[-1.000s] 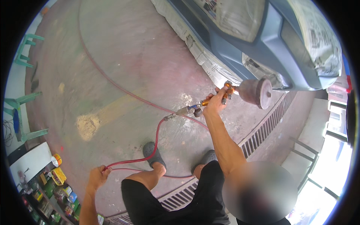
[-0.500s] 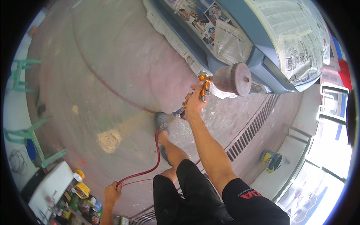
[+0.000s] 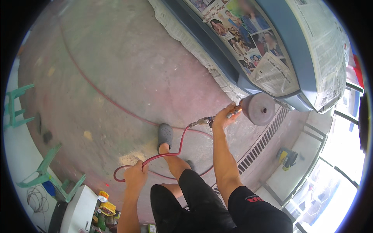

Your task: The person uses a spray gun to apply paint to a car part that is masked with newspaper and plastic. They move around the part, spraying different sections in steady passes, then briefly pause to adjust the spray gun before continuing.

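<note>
While newspaper [image 3: 248, 46] masks the blue car [image 3: 307, 58], right hand [image 3: 222, 118] grips spray gun [image 3: 254, 108], left hand [image 3: 136, 174] red hose [image 3: 171, 149].

Single head-worn fisheye view, looking steeply down from standing height onto the concrete floor [image 3: 128, 73]. Faces forward toward the paper-masked car [image 3: 279, 50], which fills the upper right. Close to the person's own arms and legs below the car; edges curve toward the dark rim.

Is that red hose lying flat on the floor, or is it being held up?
Partly held up. The left hand grips the red hose in a raised loop, and its end meets the spray gun in the right hand; farther off it lies on the floor.
</note>
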`<state>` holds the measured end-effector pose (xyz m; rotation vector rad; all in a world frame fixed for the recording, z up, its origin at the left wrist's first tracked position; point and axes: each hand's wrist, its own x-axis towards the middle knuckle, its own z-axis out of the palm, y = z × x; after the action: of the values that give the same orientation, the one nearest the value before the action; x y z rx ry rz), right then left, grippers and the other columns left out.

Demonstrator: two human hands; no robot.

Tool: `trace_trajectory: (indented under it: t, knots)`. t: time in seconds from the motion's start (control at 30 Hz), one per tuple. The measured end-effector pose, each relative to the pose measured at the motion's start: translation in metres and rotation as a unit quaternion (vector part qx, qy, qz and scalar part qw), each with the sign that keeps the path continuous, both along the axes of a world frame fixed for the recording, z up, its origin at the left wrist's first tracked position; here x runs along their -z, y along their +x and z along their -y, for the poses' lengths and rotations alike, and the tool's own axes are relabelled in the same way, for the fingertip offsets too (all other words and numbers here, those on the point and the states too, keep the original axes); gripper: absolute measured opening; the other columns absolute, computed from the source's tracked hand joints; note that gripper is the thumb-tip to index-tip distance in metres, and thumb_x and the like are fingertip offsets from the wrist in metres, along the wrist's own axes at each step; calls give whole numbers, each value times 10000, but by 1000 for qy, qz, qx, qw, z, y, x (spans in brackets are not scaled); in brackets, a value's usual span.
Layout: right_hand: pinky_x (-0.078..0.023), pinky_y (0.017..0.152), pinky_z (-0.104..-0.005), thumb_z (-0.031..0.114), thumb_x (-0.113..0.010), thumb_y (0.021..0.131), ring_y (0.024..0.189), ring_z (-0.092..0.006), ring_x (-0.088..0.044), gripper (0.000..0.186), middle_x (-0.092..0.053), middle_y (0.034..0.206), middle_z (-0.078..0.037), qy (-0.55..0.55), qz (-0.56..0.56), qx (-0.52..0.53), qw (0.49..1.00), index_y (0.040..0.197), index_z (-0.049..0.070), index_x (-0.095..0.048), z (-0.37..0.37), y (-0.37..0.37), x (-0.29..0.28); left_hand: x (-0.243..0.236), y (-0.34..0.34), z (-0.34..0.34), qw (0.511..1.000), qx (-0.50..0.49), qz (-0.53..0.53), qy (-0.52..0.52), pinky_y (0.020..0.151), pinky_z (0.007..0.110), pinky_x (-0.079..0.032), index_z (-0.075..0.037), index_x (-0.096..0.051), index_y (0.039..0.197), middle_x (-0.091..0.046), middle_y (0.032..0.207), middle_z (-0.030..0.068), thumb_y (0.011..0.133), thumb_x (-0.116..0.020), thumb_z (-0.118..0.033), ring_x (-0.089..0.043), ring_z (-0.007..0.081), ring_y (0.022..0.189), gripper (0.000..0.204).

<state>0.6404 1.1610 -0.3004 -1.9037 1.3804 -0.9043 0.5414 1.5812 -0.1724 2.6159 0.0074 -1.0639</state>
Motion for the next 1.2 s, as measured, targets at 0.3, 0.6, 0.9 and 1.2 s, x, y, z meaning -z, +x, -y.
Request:
trace_trajectory:
  t: [0.3,0.6,0.9,1.2]
  knots:
    - [-414,583,-282,290,-703,1160,658,-71,-508,259,-565,766,33,205,115,-181,955,1059,54,-664,-84,63,25,-1,96,-6,998,34,-50,-6,787,604,-589,-59,-747,959,-787,864,243,1059,-726,-447,-775,497,855,402]
    - [-437,605,-269,342,-675,1170,670,-90,-546,336,-540,749,37,178,174,73,966,990,64,-620,-62,77,-13,-41,192,-22,998,62,-5,-25,744,583,-553,-41,-726,937,-740,818,244,1052,-770,-385,-729,504,828,365]
    - [-381,511,-272,411,-669,1166,592,-70,-496,384,-518,734,34,246,142,69,956,974,94,-571,-119,222,-8,-28,339,-78,995,92,-46,8,739,597,-552,-52,-725,918,-742,800,242,1056,-765,-408,-735,503,807,384]
    - [-389,544,-271,386,-702,1159,624,-64,-488,362,-515,752,40,249,127,-1,960,993,109,-537,-222,413,-3,-21,470,-169,993,79,-92,11,770,597,-553,-44,-731,901,-750,814,249,1065,-742,-420,-738,503,813,410]
